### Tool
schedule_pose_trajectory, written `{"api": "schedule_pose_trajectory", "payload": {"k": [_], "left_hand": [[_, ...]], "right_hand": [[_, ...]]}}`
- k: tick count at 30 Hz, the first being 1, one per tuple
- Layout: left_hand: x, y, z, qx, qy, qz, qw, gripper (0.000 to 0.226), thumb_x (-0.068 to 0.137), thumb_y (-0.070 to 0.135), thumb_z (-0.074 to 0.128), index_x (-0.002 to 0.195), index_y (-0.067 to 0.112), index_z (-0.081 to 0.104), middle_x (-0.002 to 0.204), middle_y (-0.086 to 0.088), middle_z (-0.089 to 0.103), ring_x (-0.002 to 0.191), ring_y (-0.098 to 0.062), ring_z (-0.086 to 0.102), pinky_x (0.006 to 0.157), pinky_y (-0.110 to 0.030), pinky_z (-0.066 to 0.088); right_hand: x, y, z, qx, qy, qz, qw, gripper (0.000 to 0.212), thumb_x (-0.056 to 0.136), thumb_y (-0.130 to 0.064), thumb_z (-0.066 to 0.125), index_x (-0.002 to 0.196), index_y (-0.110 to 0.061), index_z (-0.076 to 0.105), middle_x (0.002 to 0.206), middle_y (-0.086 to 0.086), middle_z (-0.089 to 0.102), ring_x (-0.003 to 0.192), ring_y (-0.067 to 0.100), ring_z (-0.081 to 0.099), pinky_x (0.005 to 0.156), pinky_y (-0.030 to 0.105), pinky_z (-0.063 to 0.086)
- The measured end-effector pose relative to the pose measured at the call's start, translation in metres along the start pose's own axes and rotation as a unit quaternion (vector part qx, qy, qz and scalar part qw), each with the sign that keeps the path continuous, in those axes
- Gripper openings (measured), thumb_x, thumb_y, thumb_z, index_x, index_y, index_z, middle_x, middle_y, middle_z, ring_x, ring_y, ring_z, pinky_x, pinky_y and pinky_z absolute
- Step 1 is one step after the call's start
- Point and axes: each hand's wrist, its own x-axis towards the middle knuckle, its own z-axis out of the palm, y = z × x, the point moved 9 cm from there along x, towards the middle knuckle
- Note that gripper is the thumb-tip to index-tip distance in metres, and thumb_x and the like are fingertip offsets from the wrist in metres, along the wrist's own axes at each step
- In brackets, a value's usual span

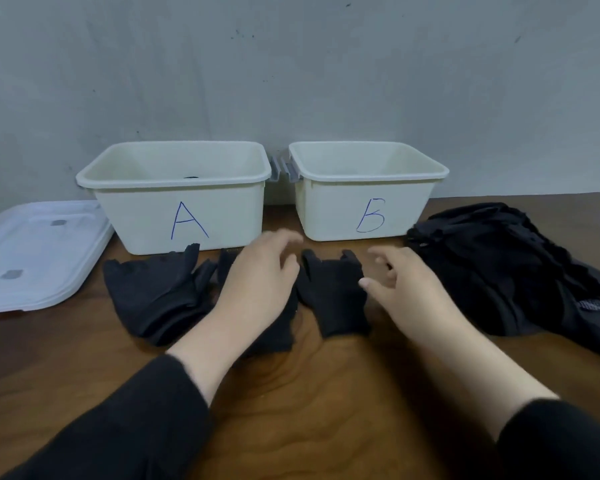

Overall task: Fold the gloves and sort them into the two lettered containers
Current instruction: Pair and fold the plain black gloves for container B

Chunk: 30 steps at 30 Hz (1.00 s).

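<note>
Two cream tubs stand at the wall, container A [181, 216] on the left and container B [368, 213] on the right. A dark scrap shows inside A. Black gloves lie flat on the wooden table in front of them: one [153, 292] below A, another [333, 299] between my hands. My left hand [257, 282] hovers over the gloves with loosely bent fingers, holding nothing. My right hand [402, 285] hangs just right of the middle glove, fingers relaxed, thumb pointing left, holding nothing.
A pile of black gloves [506, 268] lies on the right side of the table. White lids [35, 251] are stacked at the left edge. The wooden table [309, 393] stretches toward me; a grey wall stands behind the tubs.
</note>
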Motion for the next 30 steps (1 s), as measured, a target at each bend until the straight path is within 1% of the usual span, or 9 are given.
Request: {"api": "schedule_pose_trajectory", "payload": {"k": [2, 5, 11, 15, 19, 23, 25, 27, 30], "left_hand": [[-0.016, -0.007, 0.011, 0.048, -0.015, 0.031, 0.998, 0.029, 0.099, 0.020, 0.051, 0.125, 0.028, 0.061, 0.118, 0.010, 0.062, 0.108, -0.009, 0.057, 0.094, -0.026, 0.045], [-0.024, -0.013, 0.020, 0.076, -0.036, 0.035, 0.996, 0.027, 0.102, 0.025, 0.047, 0.124, 0.027, 0.063, 0.114, 0.011, 0.064, 0.104, -0.009, 0.059, 0.092, -0.026, 0.048], [-0.025, -0.022, 0.025, 0.090, -0.057, 0.021, 0.994, 0.028, 0.102, 0.027, 0.045, 0.123, 0.031, 0.064, 0.117, 0.012, 0.064, 0.106, -0.007, 0.058, 0.092, -0.025, 0.047], [-0.022, -0.021, 0.019, 0.087, -0.029, 0.023, 0.995, 0.028, 0.102, 0.025, 0.045, 0.122, 0.029, 0.064, 0.115, 0.012, 0.064, 0.103, -0.007, 0.057, 0.088, -0.019, 0.043], [-0.019, -0.025, 0.015, 0.087, -0.016, 0.016, 0.996, 0.029, 0.101, 0.024, 0.046, 0.123, 0.027, 0.065, 0.117, 0.011, 0.064, 0.104, -0.008, 0.057, 0.086, -0.016, 0.039], [-0.021, -0.025, 0.014, 0.084, -0.018, 0.017, 0.996, 0.029, 0.102, 0.024, 0.046, 0.123, 0.026, 0.065, 0.119, 0.010, 0.064, 0.105, -0.009, 0.058, 0.087, -0.018, 0.042], [-0.021, -0.024, 0.012, 0.080, -0.012, 0.023, 0.996, 0.028, 0.101, 0.022, 0.047, 0.122, 0.025, 0.065, 0.117, 0.009, 0.064, 0.105, -0.010, 0.059, 0.090, -0.023, 0.046], [-0.022, -0.022, 0.009, 0.071, 0.000, 0.029, 0.997, 0.027, 0.100, 0.021, 0.048, 0.121, 0.023, 0.066, 0.114, 0.008, 0.066, 0.104, -0.010, 0.059, 0.091, -0.026, 0.048], [-0.021, -0.023, 0.005, 0.061, 0.021, 0.024, 0.998, 0.026, 0.099, 0.021, 0.048, 0.118, 0.023, 0.067, 0.108, 0.009, 0.066, 0.100, -0.009, 0.059, 0.089, -0.026, 0.048]], "right_hand": [[-0.021, -0.015, 0.018, -0.017, -0.073, -0.103, 0.992, 0.038, 0.091, -0.049, 0.067, 0.126, -0.038, 0.062, 0.119, -0.023, 0.055, 0.111, -0.002, 0.052, 0.099, 0.023, 0.045], [-0.037, -0.011, 0.043, -0.089, -0.170, -0.161, 0.968, 0.036, 0.092, -0.053, 0.062, 0.126, -0.042, 0.062, 0.122, -0.031, 0.049, 0.120, -0.004, 0.044, 0.106, 0.025, 0.039], [-0.027, -0.014, 0.044, -0.125, -0.106, -0.194, 0.967, 0.013, 0.100, -0.037, 0.058, 0.110, -0.038, 0.067, 0.111, -0.025, 0.055, 0.109, -0.002, 0.047, 0.102, 0.030, 0.041], [-0.007, -0.015, 0.002, 0.036, -0.037, -0.082, 0.995, 0.008, 0.100, -0.031, 0.059, 0.093, -0.035, 0.063, 0.087, -0.016, 0.069, 0.072, 0.006, 0.059, 0.064, 0.009, 0.043], [0.034, -0.038, -0.043, 0.067, -0.011, -0.077, 0.995, 0.011, 0.098, -0.026, 0.063, 0.088, -0.027, 0.068, 0.076, -0.013, 0.073, 0.055, -0.002, 0.058, 0.055, 0.008, 0.041], [0.068, -0.049, -0.054, 0.074, -0.059, -0.049, 0.994, 0.015, 0.098, -0.021, 0.065, 0.083, -0.024, 0.070, 0.077, -0.004, 0.070, 0.067, 0.012, 0.062, 0.069, 0.026, 0.056], [0.084, -0.057, -0.069, 0.034, -0.030, -0.062, 0.997, 0.014, 0.097, -0.022, 0.064, 0.085, -0.024, 0.070, 0.085, -0.002, 0.071, 0.075, 0.019, 0.066, 0.072, 0.028, 0.060], [0.098, -0.065, -0.091, 0.013, 0.040, -0.088, 0.995, 0.010, 0.098, -0.023, 0.062, 0.090, -0.024, 0.069, 0.093, 0.004, 0.073, 0.085, 0.026, 0.068, 0.085, 0.042, 0.058], [0.095, -0.078, -0.114, 0.018, 0.117, -0.129, 0.984, 0.007, 0.100, -0.022, 0.059, 0.099, -0.027, 0.065, 0.093, 0.001, 0.068, 0.083, 0.018, 0.059, 0.084, 0.030, 0.053]]}}
